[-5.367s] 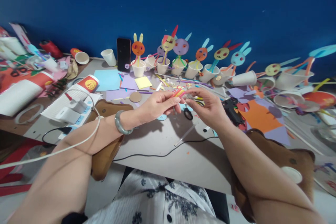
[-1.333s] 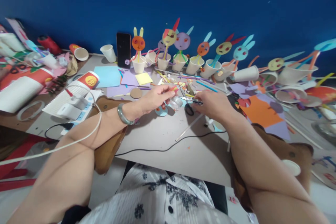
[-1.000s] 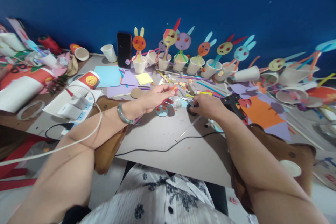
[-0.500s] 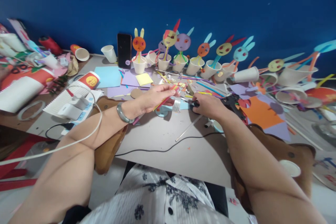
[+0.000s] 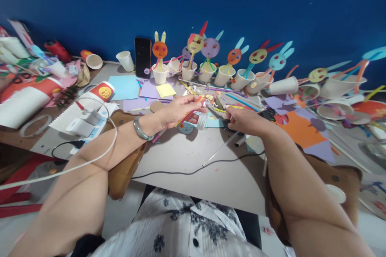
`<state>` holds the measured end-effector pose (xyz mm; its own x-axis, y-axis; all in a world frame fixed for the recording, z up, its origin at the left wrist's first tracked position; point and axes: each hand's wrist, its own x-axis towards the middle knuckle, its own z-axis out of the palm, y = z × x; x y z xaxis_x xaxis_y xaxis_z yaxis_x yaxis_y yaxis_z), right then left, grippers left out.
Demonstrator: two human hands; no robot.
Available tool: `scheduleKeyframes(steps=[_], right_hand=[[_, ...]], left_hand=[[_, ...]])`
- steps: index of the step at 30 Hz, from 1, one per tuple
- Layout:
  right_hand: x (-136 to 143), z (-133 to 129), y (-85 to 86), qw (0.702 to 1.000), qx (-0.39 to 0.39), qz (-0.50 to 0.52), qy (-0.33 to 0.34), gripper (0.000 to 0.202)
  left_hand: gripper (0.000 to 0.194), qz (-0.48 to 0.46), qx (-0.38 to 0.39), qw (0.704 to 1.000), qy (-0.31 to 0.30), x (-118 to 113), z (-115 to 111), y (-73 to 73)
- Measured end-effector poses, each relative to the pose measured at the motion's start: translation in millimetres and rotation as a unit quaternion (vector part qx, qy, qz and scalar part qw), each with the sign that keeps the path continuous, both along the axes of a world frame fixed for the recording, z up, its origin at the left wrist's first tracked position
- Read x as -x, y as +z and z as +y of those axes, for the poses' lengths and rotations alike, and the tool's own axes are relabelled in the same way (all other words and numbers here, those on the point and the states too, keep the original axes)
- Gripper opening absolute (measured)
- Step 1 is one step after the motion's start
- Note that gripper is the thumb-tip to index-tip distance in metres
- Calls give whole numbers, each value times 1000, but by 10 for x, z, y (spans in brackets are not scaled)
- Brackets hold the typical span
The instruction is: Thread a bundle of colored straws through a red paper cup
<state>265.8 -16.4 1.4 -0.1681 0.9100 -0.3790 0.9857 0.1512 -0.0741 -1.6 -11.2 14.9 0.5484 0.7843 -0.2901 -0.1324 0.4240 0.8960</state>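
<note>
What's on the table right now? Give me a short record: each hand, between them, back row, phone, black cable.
left hand: holds red and yellow strips
right hand: holds scissors, blades toward left hand
between hands: clear roll, nearer the left; contact unclear
back row: rabbit-faced figures in white cups
phone: upright, left of that row
black cable: crosses the table near its front

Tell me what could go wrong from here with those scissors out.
The scissors in the right hand point toward the left hand, which grips red and yellow strips, so a slip might nick a finger. The white cable crosses in front of the left forearm and could snag if that arm lifts.
</note>
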Motion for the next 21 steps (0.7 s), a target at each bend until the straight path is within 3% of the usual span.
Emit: scheduleKeyframes(steps=[6, 12, 16, 21], right_hand=[[-68, -9, 40, 996, 45, 67, 46, 21], [-74, -2, 177, 995, -69, 73, -2, 15], [-123, -94, 419, 983, -102, 144, -55, 29], [-175, -221, 618, 980, -125, 150, -36, 46]], left_hand=[[9, 19, 8, 1000, 9, -16, -29, 73], [12, 12, -27, 999, 17, -8, -11, 48], [12, 23, -46, 998, 33, -2, 2, 32], [12, 36, -36, 998, 44, 1, 8, 44]])
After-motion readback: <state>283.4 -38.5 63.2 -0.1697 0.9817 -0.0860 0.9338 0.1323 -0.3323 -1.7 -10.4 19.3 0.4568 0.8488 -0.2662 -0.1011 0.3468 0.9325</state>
